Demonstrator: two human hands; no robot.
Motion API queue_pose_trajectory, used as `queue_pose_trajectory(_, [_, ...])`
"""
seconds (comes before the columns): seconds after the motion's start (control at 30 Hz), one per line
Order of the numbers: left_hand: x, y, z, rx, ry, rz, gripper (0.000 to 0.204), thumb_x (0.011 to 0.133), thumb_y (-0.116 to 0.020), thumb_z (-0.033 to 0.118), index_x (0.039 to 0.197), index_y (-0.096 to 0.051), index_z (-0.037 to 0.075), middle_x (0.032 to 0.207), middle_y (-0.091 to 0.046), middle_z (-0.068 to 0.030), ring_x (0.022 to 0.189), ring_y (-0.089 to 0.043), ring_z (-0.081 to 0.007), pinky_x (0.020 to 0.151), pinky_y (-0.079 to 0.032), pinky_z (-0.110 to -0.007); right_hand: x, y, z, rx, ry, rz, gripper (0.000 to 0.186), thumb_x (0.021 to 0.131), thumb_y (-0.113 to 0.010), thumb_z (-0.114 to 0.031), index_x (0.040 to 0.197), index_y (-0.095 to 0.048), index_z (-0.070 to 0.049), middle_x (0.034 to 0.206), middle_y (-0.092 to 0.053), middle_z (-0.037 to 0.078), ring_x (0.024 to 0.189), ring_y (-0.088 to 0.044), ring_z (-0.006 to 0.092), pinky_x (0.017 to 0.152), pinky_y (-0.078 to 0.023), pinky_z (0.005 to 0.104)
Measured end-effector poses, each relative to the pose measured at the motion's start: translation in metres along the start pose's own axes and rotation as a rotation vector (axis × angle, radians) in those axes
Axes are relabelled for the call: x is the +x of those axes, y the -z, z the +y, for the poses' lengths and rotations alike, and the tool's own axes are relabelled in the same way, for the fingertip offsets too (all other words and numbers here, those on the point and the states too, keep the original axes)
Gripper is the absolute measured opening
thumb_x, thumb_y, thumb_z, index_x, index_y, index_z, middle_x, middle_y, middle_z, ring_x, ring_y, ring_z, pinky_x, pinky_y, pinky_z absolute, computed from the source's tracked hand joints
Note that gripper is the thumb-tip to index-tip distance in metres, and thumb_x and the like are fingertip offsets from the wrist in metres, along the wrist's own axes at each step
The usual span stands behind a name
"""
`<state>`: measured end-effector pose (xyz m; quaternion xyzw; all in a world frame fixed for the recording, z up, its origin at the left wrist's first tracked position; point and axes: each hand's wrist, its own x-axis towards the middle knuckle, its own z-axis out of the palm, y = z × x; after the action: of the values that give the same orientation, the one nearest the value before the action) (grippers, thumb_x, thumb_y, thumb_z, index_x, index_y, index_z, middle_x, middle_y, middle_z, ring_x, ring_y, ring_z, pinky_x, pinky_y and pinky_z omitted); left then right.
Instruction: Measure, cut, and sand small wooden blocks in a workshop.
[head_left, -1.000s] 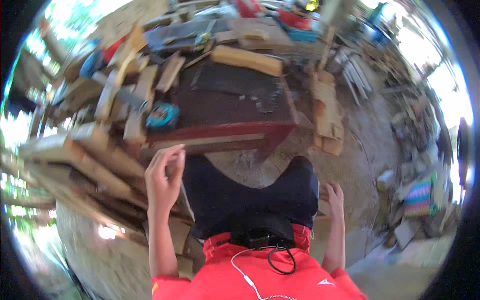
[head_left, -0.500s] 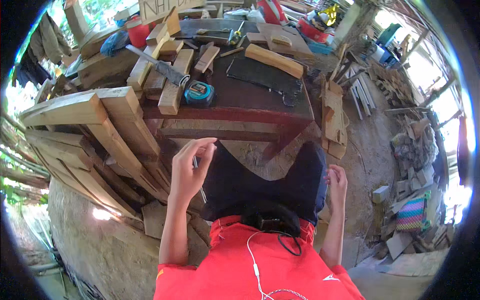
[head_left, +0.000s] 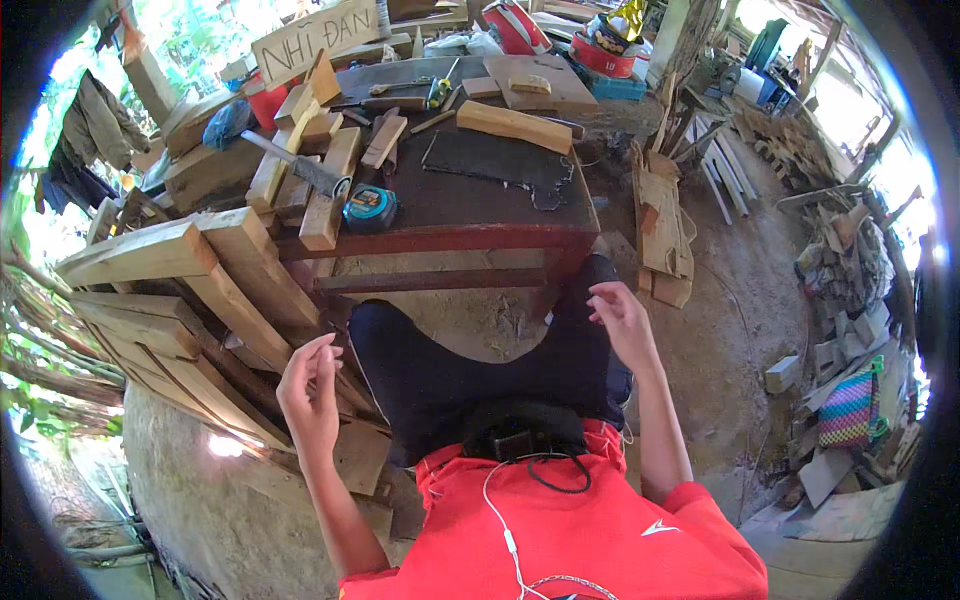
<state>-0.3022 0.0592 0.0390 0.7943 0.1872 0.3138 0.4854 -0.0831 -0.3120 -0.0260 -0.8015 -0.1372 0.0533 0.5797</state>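
Observation:
My left hand (head_left: 312, 385) hangs in the air left of my knee, beside a stack of leaning wooden frames (head_left: 235, 290). Its fingers are loosely bent, with nothing visible in them. Over my right thigh, my right hand (head_left: 622, 322) is raised with relaxed, slightly parted fingers and is empty too. Both hands are apart from the dark red table (head_left: 450, 240) ahead. Along its near left edge sit a blue tape measure (head_left: 370, 208), a handsaw (head_left: 315, 175) and wooden blocks (head_left: 328, 200). A thick wood piece (head_left: 513, 127) lies behind a black sheet (head_left: 495, 165).
A screwdriver (head_left: 440, 92) and a board (head_left: 541, 82) lie toward the table's back. Right of the table, a long wooden plank (head_left: 660, 225) rests on the dirt floor. Wood scraps and a colourful woven bag (head_left: 848, 408) line the right side. A lettered sign (head_left: 315, 42) stands behind.
My left hand has moved left and lower, away from the table. My right hand has come forward and inward over my thigh. The view has shifted slightly; the table items stay put.

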Motion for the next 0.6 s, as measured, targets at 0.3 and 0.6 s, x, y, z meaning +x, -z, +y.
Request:
queue_pose_trajectory(0.3, [-0.002,-0.040,0.017,0.006,0.102,-0.149,0.023,0.102,-0.057,0.016,0.112,-0.067,-0.001,0.092,-0.071,-0.0083,0.080,-0.065,-0.0123,0.076,-0.051,-0.026,-0.013,0.011,0.013,0.113,-0.059,-0.011,0.019,0.100,-0.056,-0.011,0.116,-0.060,-0.001,0.098,-0.066,0.007,0.085,-0.064,0.0128,0.079,-0.052,0.0271])
queue_pose_trajectory(0.6, [0.040,-0.120,0.026,-0.015,0.001,-0.392,0.022,0.102,-0.056,0.015,0.113,-0.067,-0.001,0.093,-0.070,-0.0081,0.080,-0.065,-0.0116,0.076,-0.051,-0.025,0.001,0.003,0.017,0.148,-0.156,-0.049,0.017,0.100,-0.056,-0.009,0.114,-0.061,0.000,0.099,-0.067,0.007,0.091,-0.065,0.0130,0.081,-0.054,0.0277])
